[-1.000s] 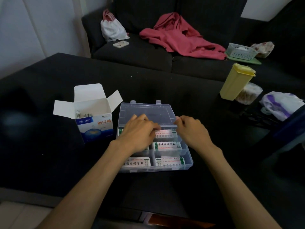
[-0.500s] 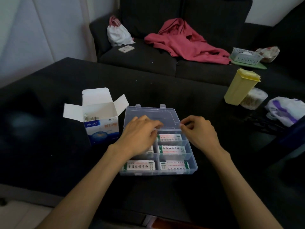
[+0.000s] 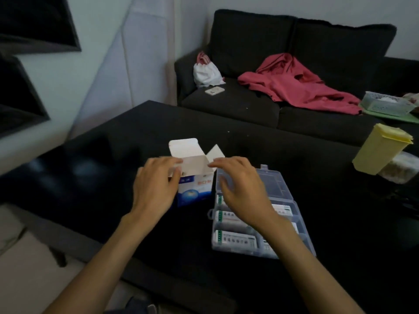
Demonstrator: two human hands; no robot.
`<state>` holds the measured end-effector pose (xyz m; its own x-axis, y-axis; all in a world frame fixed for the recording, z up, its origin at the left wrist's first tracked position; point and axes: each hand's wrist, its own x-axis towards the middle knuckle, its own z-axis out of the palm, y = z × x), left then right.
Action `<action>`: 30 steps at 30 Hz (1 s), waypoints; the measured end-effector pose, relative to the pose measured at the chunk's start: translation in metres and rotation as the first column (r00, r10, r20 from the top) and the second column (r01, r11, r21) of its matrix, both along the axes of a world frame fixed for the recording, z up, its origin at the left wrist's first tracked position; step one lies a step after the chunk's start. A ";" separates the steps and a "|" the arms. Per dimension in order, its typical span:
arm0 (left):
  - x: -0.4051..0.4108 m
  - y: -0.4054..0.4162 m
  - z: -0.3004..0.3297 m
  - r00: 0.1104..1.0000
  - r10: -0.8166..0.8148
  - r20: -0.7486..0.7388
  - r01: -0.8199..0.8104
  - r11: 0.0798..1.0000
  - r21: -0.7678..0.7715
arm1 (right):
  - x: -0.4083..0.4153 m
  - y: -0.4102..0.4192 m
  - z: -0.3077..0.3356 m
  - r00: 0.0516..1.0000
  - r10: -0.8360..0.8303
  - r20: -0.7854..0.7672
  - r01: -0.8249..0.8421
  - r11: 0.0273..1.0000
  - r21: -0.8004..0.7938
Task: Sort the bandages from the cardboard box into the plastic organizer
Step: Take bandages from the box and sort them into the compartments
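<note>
Both hands (image 3: pixel 156 189) now at cardboard box (image 3: pixel 195 189)

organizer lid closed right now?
No, the plastic organizer has its clear lid lying open toward the sofa, and bandage packs show uncovered in its compartments.

My blurred left hand (image 3: pixel 156 189) hides the left side of the blue-and-white cardboard box (image 3: pixel 195 191), my right hand (image 3: pixel 243 191) covers part of the clear plastic organizer (image 3: pixel 294 214), and I can't read the bandage packets' (image 3: pixel 235 239) print.
</note>
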<state>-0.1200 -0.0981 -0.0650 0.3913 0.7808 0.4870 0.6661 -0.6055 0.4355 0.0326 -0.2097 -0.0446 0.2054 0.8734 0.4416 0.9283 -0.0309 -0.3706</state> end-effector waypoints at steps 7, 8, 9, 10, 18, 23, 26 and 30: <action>-0.019 0.000 -0.015 0.882 0.054 0.469 0.140 0.919 -0.369 | 0.001 0.002 -0.016 0.936 0.045 0.349 -0.034 0.999 -0.037; -0.023 -0.003 -0.013 0.855 0.099 0.508 0.167 0.876 -0.453 | 0.001 -0.002 -0.017 0.936 0.048 0.350 -0.059 0.998 0.019; -0.025 -0.005 -0.011 0.839 0.132 0.529 0.205 0.822 -0.531 | 0.001 -0.006 -0.017 0.934 0.058 0.353 -0.085 0.995 0.061; -0.027 -0.006 -0.010 0.826 0.142 0.546 0.255 0.770 -0.585 | 0.001 -0.010 -0.019 0.933 0.072 0.353 -0.103 0.992 0.069; -0.027 -0.008 -0.003 0.808 0.071 0.585 0.394 0.672 -0.627 | -0.001 -0.020 -0.026 0.949 0.054 0.310 -0.053 0.999 -0.009; -0.032 -0.003 0.006 0.842 0.092 0.531 0.410 0.531 -0.742 | -0.021 -0.010 -0.012 0.997 -0.008 0.076 0.013 0.998 -0.067; -0.037 0.000 0.009 0.838 0.103 0.536 0.413 0.524 -0.745 | -0.032 0.010 0.000 0.991 -0.013 -0.134 -0.005 0.991 -0.135; -0.041 0.001 0.010 0.858 0.094 0.504 0.377 0.551 -0.745 | -0.040 0.037 0.004 0.996 -0.065 -0.067 0.046 0.967 -0.250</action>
